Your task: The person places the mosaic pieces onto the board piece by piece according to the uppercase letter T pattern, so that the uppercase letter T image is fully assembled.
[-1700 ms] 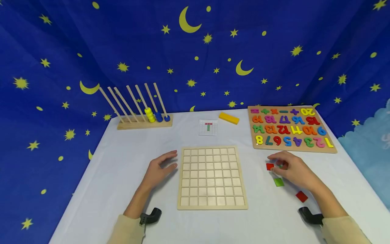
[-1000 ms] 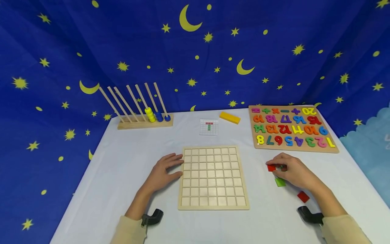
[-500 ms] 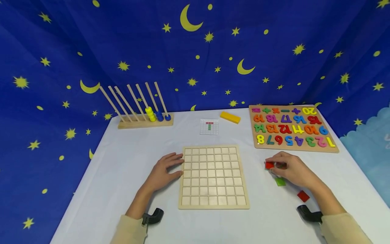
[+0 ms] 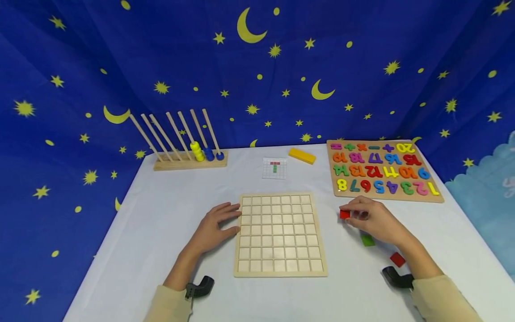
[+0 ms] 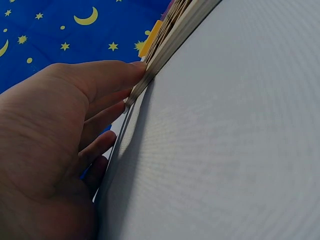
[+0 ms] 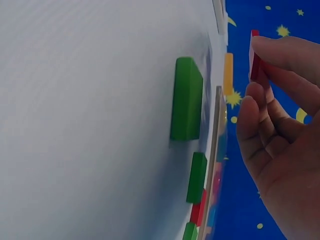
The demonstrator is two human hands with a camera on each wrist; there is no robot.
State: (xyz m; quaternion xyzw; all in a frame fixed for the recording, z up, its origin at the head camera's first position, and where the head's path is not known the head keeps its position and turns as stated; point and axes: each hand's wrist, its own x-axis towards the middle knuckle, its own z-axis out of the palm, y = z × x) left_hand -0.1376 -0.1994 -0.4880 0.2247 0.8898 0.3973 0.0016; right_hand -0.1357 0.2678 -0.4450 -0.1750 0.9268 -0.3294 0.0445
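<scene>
My right hand (image 4: pixel 374 220) pinches a small red square tile (image 4: pixel 344 214) between thumb and fingertips, to the right of the wooden grid board (image 4: pixel 280 276). In the right wrist view, this red tile (image 6: pixel 255 62) is raised off the white tabletop. A green tile (image 4: pixel 368 240) lies just below that hand, and another red tile (image 4: pixel 397 259) lies nearer the wrist. Relaxed fingers of my left hand (image 4: pixel 215 230) rest at the board's left edge. Its thumb meets the board's side (image 5: pixel 165 55) in the left wrist view.
A small pattern card (image 4: pixel 275 168) with a red and green T lies behind the board. Beside it is a yellow block (image 4: pixel 302 156). A number puzzle (image 4: pixel 335 193) stands back right, a peg abacus (image 4: pixel 191 165) back left. Several tiles, one green (image 6: pixel 197 177), lie below the right hand.
My right hand has taken hold of the red tile, lifted it and carried it a little left toward the board. Earlier, my left hand moved right to the board's edge and stayed.
</scene>
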